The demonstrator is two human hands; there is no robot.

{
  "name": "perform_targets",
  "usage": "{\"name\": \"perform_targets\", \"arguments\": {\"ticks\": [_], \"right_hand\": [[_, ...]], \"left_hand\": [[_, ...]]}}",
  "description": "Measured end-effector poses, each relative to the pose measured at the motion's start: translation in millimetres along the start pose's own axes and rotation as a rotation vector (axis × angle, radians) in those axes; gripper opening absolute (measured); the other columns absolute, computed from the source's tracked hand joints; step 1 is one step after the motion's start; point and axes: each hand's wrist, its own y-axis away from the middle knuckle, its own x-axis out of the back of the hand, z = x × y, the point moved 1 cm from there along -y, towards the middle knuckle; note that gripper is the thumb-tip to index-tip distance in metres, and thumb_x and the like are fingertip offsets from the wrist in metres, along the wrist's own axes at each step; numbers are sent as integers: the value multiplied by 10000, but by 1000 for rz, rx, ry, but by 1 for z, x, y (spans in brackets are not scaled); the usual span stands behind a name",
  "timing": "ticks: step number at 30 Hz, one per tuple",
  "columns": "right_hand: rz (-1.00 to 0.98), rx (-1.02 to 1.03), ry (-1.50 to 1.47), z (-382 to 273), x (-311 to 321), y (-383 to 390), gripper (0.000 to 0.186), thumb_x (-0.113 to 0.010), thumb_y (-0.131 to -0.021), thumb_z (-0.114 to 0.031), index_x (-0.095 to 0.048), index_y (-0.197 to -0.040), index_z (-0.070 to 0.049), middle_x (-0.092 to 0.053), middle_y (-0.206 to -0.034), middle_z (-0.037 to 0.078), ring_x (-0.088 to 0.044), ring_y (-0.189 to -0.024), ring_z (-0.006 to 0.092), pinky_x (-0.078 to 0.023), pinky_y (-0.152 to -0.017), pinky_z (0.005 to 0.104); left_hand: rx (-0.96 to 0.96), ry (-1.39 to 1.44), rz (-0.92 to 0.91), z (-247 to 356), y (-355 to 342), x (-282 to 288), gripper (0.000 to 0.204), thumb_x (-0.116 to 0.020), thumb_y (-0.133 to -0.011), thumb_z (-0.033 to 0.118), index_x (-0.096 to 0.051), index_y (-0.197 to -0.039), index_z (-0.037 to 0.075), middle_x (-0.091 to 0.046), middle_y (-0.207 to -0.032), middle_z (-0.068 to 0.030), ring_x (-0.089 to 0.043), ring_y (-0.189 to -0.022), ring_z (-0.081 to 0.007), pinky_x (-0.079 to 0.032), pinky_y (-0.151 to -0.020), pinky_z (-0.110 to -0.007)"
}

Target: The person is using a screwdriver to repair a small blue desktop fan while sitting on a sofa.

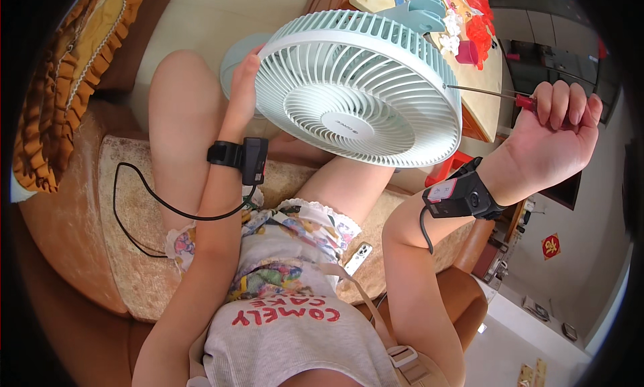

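Observation:
A pale blue-green electric fan (350, 124) is tilted over my knees, its round slatted grille facing up toward me. At the grille's left edge, my left hand (244, 85) is closed on the rim; most of its fingers are hidden behind the fan. My right hand (555, 133) is raised to the right, its fingers curled around the red handle of a screwdriver (486, 91). The thin metal shaft points left, and its tip meets the right side of the grille's rim. Behind the grille, part of the fan's round base (235, 62) shows.
Beyond the fan stands a table (479, 95) with red and white wrappers (477, 28) and a pink cup (467, 51). A phone (358, 258) lies on the sofa (127, 206) beside my right hip. A black cable (151, 198) loops from my left wrist device. A ruffled brown cushion (80, 72) is far left.

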Motion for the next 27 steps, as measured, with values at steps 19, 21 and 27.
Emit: {"name": "perform_targets", "arguments": {"ticks": [19,21,27], "right_hand": [[-340,-201,-140,16,-2,-11,253,-440,-851,-13,-529,-1083,30,-421,-805,69,-342,-692,157,-319,-571,241],[-155,-19,40,26,-1,-9,244,-434,-867,-20,-546,-1082,3,-467,-816,49,-375,-681,131,-335,-559,217],[-866,-403,-684,47,11,-26,268,-396,-968,-234,-514,-1191,-145,-440,-666,-44,-284,-530,69,-270,-495,213]], "left_hand": [[-2,-18,47,6,7,-8,693,-477,-877,526,-453,-1223,-73,-557,-1152,-135,-528,-1044,-173,-400,-913,-283],[-9,-55,66,7,6,-3,709,-478,-872,535,-444,-1231,-75,-553,-1158,-136,-524,-1053,-173,-399,-916,-284],[-41,-4,-17,0,1,-2,726,-476,-868,545,-434,-1242,-77,-546,-1167,-143,-522,-1059,-177,-402,-915,-285]]}}
